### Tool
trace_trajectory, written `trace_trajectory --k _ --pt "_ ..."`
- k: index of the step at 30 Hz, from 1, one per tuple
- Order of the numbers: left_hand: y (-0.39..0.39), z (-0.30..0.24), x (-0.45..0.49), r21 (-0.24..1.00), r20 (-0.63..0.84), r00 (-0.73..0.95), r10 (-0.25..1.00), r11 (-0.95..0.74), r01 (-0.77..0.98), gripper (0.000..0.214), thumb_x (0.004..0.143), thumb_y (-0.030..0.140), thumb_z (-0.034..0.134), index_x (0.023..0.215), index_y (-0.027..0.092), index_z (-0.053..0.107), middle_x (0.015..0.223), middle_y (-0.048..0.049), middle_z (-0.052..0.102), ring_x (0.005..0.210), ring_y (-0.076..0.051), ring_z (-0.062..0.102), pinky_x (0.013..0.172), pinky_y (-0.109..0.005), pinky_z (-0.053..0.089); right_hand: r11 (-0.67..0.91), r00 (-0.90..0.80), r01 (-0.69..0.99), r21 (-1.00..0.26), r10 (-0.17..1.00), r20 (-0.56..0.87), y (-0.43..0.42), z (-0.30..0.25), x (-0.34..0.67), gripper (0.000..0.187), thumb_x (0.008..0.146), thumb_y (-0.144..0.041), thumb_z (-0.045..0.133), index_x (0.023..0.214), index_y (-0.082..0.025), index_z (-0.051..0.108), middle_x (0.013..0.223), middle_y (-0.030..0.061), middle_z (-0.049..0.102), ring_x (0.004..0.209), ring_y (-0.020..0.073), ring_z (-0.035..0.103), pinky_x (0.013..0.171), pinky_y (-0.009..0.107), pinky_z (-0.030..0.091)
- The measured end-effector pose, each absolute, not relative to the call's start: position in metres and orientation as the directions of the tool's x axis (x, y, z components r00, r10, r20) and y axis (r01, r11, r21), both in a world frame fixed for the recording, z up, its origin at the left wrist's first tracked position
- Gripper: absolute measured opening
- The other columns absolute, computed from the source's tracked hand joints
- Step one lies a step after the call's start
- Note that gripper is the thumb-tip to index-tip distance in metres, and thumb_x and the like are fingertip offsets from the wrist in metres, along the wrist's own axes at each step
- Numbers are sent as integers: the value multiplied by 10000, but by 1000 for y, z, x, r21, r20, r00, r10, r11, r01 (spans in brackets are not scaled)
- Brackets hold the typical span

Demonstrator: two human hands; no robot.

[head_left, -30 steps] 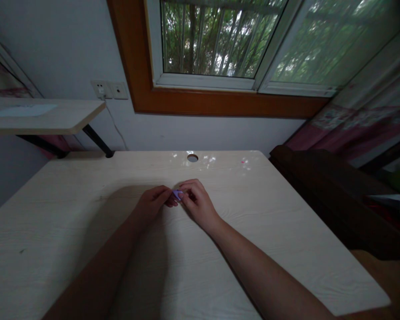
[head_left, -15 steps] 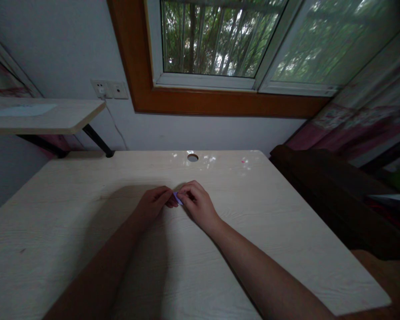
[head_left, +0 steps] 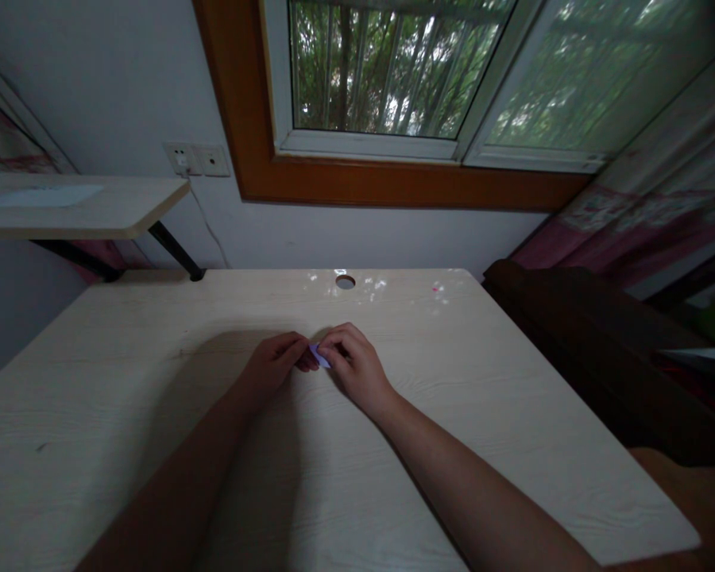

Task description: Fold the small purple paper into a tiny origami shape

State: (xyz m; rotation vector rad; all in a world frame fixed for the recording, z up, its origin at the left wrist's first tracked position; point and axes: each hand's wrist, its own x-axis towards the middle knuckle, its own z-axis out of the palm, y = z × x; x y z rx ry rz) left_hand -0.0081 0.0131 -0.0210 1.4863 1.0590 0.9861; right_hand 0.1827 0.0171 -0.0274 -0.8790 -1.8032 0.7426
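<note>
A small piece of purple paper (head_left: pixel 320 356) shows between my two hands, just above the pale wooden desk (head_left: pixel 453 373). My left hand (head_left: pixel 276 359) pinches its left end between thumb and fingers. From the right, my right hand (head_left: pixel 356 359) grips the other end, also with thumb and fingertips closed. Most of the paper is hidden by the fingers, so its full shape and any folds cannot be made out.
Near the desk's back edge is a round cable hole (head_left: pixel 345 282). On the left a raised shelf (head_left: pixel 155 206) stands on black legs. A window (head_left: pixel 393 71) is behind the desk, with dark wooden furniture (head_left: pixel 572 357) to the right.
Both hands stay in nearly the same place. Slightly more of the purple paper shows between the fingers now.
</note>
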Motion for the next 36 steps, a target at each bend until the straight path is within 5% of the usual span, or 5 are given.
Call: trace_trajectory --k 22,36 --pt "12 -19 -8 989 44 257 965 -78 127 248 899 363 579 854 142 682 698 -31 695 659 -152 660 667 -268 532 589 -302 199 -784 797 523 17 -28 184 54 931 -222 605 896 -220 646 916 45 622 889 175 596 790 321 480" --pt "14 -29 -9 991 100 236 967 -119 64 181 810 211 643 981 158 621 721 -1 686 651 -131 647 647 -252 524 581 -334 207 -787 798 501 18 -30 182 47 932 -234 602 917 -231 646 952 49 616 927 179 595 807 329 488"
